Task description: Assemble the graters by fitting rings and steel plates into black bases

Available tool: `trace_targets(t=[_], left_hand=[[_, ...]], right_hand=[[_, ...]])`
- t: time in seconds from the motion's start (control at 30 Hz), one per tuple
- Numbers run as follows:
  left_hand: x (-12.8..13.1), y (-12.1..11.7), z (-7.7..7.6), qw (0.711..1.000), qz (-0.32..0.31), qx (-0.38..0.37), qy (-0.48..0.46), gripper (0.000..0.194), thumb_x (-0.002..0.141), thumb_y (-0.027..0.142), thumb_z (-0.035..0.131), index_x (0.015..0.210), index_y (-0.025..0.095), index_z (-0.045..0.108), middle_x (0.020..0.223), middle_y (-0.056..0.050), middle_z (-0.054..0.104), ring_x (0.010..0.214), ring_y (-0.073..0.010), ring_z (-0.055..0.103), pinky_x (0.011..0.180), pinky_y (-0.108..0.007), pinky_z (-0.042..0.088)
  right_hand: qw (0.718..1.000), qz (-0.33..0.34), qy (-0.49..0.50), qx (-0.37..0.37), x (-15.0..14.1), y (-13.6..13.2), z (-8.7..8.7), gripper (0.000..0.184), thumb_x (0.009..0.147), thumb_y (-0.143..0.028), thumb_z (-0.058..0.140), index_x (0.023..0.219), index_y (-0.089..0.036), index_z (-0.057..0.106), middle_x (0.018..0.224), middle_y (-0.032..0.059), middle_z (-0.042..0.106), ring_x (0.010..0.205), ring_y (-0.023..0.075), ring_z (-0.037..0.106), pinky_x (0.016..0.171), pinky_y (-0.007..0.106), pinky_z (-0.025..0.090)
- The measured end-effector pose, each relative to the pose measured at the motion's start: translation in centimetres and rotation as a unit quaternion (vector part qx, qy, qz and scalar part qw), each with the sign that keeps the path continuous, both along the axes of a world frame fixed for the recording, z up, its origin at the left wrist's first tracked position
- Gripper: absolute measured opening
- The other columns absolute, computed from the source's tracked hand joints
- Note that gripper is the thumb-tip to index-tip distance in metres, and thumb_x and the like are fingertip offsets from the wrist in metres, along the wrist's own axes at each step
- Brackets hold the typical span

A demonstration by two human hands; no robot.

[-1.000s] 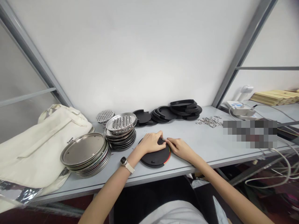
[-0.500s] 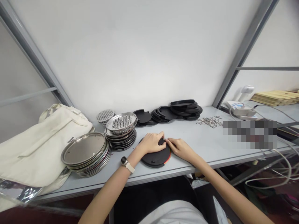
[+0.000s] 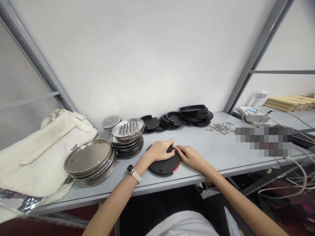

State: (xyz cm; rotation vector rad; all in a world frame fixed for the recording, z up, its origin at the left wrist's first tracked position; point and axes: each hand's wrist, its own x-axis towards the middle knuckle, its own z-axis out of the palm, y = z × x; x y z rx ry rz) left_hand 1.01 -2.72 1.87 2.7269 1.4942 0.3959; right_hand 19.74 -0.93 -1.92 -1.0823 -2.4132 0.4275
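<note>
A black round disc (image 3: 162,166) with coloured layers showing at its right edge lies on the grey table (image 3: 216,154) in front of me. My left hand (image 3: 159,150) rests on the disc's top with curled fingers pressing it down. My right hand (image 3: 189,155) sits at the disc's right rim, thumb and forefinger pinched on a small metal clip (image 3: 173,146) at the far edge. Both hands meet at that clip. A watch is on my left wrist.
Left of the disc stand a stack of perforated metal bowls (image 3: 128,131) and a stack of flat steel plates (image 3: 88,157). Black discs (image 3: 187,117) pile up along the wall. Loose metal clips (image 3: 221,127) lie to the right. A cream cloth bag (image 3: 41,150) fills the left end.
</note>
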Motion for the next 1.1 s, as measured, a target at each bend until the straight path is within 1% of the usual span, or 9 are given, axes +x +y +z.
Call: trace_targets(t=[0.17, 0.47, 0.7, 0.83, 0.97, 1.1], left_hand=[[0.01, 0.01, -0.09, 1.0, -0.007, 0.006, -0.002, 0.022, 0.086, 0.036, 0.048, 0.102, 0.021, 0.05, 0.073, -0.002, 0.063, 0.068, -0.0205, 0.061, 0.06, -0.027, 0.038], [-0.06, 0.21, -0.24, 1.0, -0.011, 0.012, 0.008, 0.021, 0.087, 0.038, 0.047, 0.1, 0.021, 0.049, 0.072, -0.001, 0.063, 0.068, -0.0209, 0.062, 0.058, -0.027, 0.036], [-0.1, 0.11, -0.14, 1.0, -0.012, 0.002, 0.006, 0.022, 0.088, 0.039, 0.046, 0.1, 0.021, 0.048, 0.071, -0.002, 0.062, 0.068, -0.0217, 0.062, 0.059, -0.027, 0.037], [-0.01, 0.04, 0.03, 1.0, -0.004, -0.005, 0.008, 0.022, 0.087, 0.038, 0.047, 0.101, 0.021, 0.049, 0.073, -0.002, 0.062, 0.069, -0.0219, 0.062, 0.06, -0.028, 0.039], [0.04, 0.04, 0.1, 1.0, -0.003, -0.013, 0.003, 0.022, 0.086, 0.037, 0.047, 0.101, 0.021, 0.049, 0.072, -0.002, 0.061, 0.068, -0.0216, 0.062, 0.059, -0.028, 0.039], [-0.04, 0.11, -0.03, 1.0, -0.008, -0.008, 0.0, 0.021, 0.087, 0.036, 0.047, 0.101, 0.021, 0.049, 0.069, -0.001, 0.06, 0.066, -0.021, 0.061, 0.058, -0.027, 0.037]], right_hand=[[1.0, 0.001, -0.002, 0.0, 0.01, -0.06, 0.05, 0.034, 0.097, -0.031, 0.029, 0.076, -0.02, 0.054, 0.065, 0.0033, 0.063, 0.056, 0.0156, 0.057, 0.057, 0.024, 0.035], [1.0, -0.001, -0.003, 0.004, 0.04, -0.04, 0.03, 0.034, 0.097, -0.03, 0.03, 0.078, -0.019, 0.056, 0.068, 0.0042, 0.064, 0.058, 0.0159, 0.058, 0.058, 0.024, 0.035], [1.0, -0.014, -0.015, 0.017, -0.26, 0.06, -0.08, 0.035, 0.097, -0.031, 0.029, 0.078, -0.02, 0.056, 0.068, 0.0044, 0.065, 0.058, 0.0165, 0.059, 0.057, 0.025, 0.034], [0.999, -0.021, -0.021, 0.016, -0.35, 0.09, -0.12, 0.035, 0.097, -0.032, 0.029, 0.082, -0.02, 0.058, 0.07, 0.0049, 0.067, 0.06, 0.0173, 0.06, 0.057, 0.025, 0.034], [1.0, -0.019, -0.018, 0.011, -0.25, 0.09, -0.15, 0.035, 0.097, -0.032, 0.029, 0.083, -0.02, 0.058, 0.071, 0.0049, 0.067, 0.061, 0.0173, 0.061, 0.059, 0.024, 0.035], [1.0, -0.012, -0.011, 0.012, -0.15, 0.01, -0.06, 0.036, 0.097, -0.032, 0.029, 0.08, -0.02, 0.058, 0.069, 0.0047, 0.066, 0.058, 0.0165, 0.059, 0.058, 0.024, 0.035]])
